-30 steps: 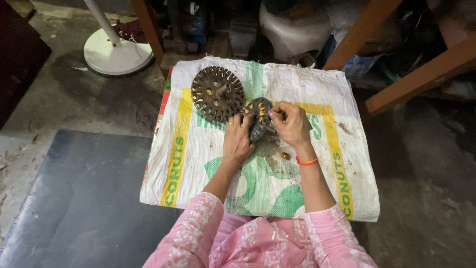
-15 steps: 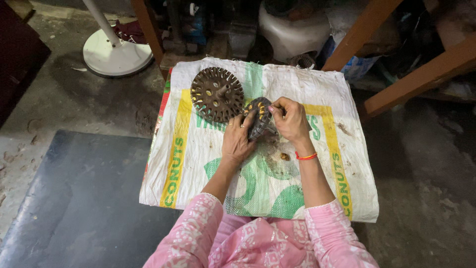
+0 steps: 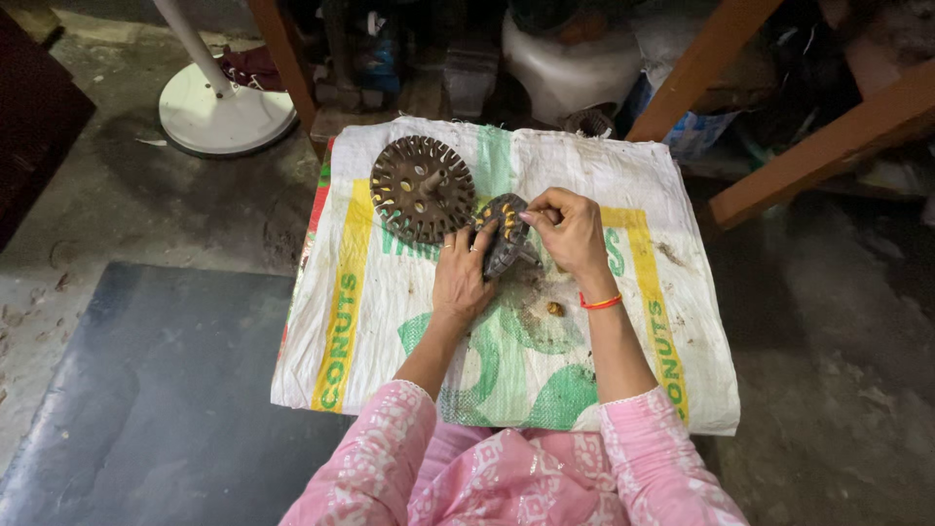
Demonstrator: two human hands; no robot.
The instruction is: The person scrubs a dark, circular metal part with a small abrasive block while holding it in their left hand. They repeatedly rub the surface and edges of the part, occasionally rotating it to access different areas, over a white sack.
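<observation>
My left hand (image 3: 463,278) and my right hand (image 3: 570,232) both grip a dark round metal part (image 3: 504,234) with yellowish spots, held tilted on edge over a white woven sack (image 3: 623,185) with green and yellow print. My right fingers pinch its upper right rim, and an orange band circles that wrist. Just left of the part a brown slotted metal disc (image 3: 421,188) with a centre shaft lies flat on the sack. A small brownish bit (image 3: 555,309) rests on the sack below my hands.
A white round fan base (image 3: 226,115) with its pole stands at the back left. A dark grey mat (image 3: 146,390) lies on the floor to the left. Wooden beams (image 3: 828,136) slant at the right, and a white pot (image 3: 570,63) and clutter sit behind the sack.
Both hands stay on the dark part with only slight finger shifts. The disc and sack have not moved.
</observation>
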